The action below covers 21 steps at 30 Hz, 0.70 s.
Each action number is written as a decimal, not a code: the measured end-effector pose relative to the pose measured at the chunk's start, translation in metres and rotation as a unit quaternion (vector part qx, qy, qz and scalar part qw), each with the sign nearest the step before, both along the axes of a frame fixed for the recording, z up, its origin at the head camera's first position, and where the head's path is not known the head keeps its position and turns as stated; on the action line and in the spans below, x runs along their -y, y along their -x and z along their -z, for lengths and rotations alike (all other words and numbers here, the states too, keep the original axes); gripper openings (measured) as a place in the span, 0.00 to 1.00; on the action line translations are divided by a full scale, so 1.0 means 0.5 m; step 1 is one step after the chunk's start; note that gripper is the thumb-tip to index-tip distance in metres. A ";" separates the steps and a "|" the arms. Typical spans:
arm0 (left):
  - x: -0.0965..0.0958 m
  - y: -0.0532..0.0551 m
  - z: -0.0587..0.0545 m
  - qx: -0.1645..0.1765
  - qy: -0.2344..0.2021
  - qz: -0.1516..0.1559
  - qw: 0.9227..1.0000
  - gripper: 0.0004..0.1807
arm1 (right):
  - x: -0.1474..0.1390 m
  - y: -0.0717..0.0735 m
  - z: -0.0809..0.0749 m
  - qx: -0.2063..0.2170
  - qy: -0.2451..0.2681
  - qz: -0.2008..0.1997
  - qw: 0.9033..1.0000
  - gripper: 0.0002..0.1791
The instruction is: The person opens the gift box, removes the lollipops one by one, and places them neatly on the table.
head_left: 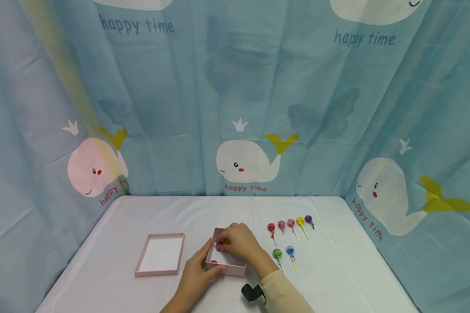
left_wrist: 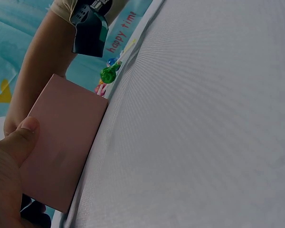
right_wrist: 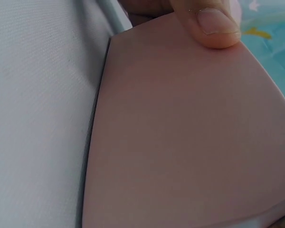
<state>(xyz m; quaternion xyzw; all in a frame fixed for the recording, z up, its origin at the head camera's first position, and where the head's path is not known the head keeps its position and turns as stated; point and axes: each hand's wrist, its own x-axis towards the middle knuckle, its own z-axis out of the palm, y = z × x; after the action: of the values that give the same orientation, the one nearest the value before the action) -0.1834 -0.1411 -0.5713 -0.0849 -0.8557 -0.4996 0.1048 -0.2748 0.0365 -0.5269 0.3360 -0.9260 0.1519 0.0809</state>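
Observation:
An open pink box (head_left: 235,271) sits on the white table. My left hand (head_left: 196,274) grips its left side, thumb on the near wall; in the left wrist view the thumb (left_wrist: 24,137) presses that pink wall. Inside the box is my right hand (head_left: 239,241), fingers curled down and pinching a lollipop. A red lollipop head (head_left: 219,247) and a bit of yellow show at its fingertips; I cannot tell which one it pinches. Another red lollipop (head_left: 214,262) lies in the near left corner. My right hand's fingers hide part of the box's inside.
The shallow pink lid (head_left: 158,273) lies to the left of the box. To the right are several lollipops in two rows, among them a purple one (head_left: 308,218), a green one (head_left: 277,254) and a blue one (head_left: 290,250). A black device (head_left: 252,292) sits by the right sleeve.

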 end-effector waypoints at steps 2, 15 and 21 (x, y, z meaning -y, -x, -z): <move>0.001 0.001 0.001 -0.003 -0.005 0.002 1.000 0.55 | 0.001 0.000 -0.002 -0.001 -0.007 0.003 1.000 0.08; 0.000 0.002 0.005 -0.012 -0.002 -0.006 1.000 0.53 | 0.005 0.006 0.001 0.032 -0.032 0.010 0.999 0.11; -0.001 0.002 0.005 0.001 -0.004 -0.004 1.000 0.54 | 0.004 0.005 0.006 0.030 -0.047 0.015 0.998 0.12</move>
<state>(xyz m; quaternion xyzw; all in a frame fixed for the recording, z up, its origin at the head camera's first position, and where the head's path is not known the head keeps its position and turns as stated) -0.1842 -0.1406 -0.5738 -0.0806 -0.8543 -0.5023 0.1065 -0.2771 0.0345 -0.5300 0.3206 -0.9392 0.1168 0.0389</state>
